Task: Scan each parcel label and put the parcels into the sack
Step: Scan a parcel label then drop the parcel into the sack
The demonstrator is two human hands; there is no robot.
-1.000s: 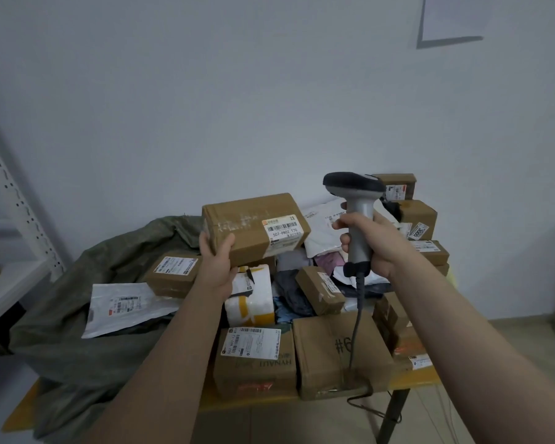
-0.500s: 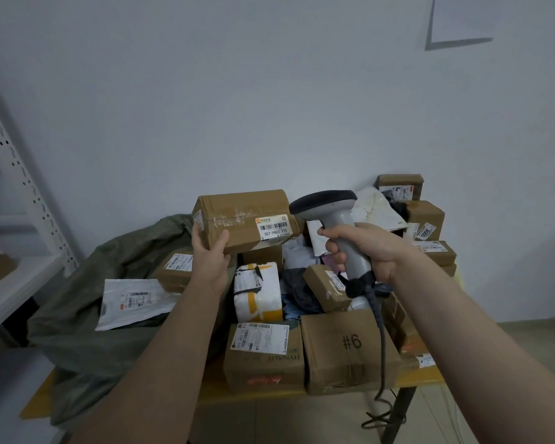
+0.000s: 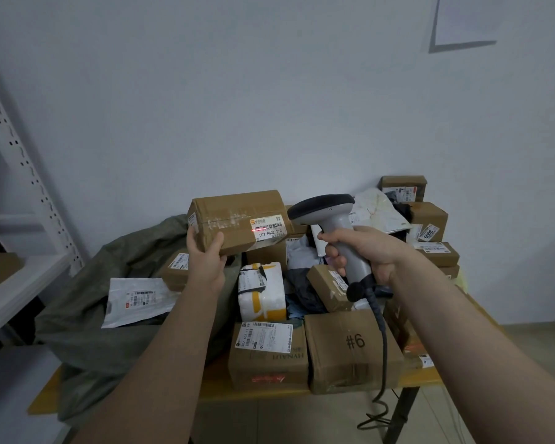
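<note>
The left hand (image 3: pixel 205 261) holds up a brown cardboard parcel (image 3: pixel 237 221) above the table's pile, fingers curled round its left end; torn clear tape crosses its face, and a red line falls on its white barcode label (image 3: pixel 268 227). The right hand (image 3: pixel 362 251) grips the grey scanner (image 3: pixel 330 216) just right of it. The green sack (image 3: pixel 109 315) lies left.

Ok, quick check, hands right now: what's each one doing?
Left hand: grips the brown box, label facing the scanner.
Right hand: grips the barcode scanner by its handle.
</note>
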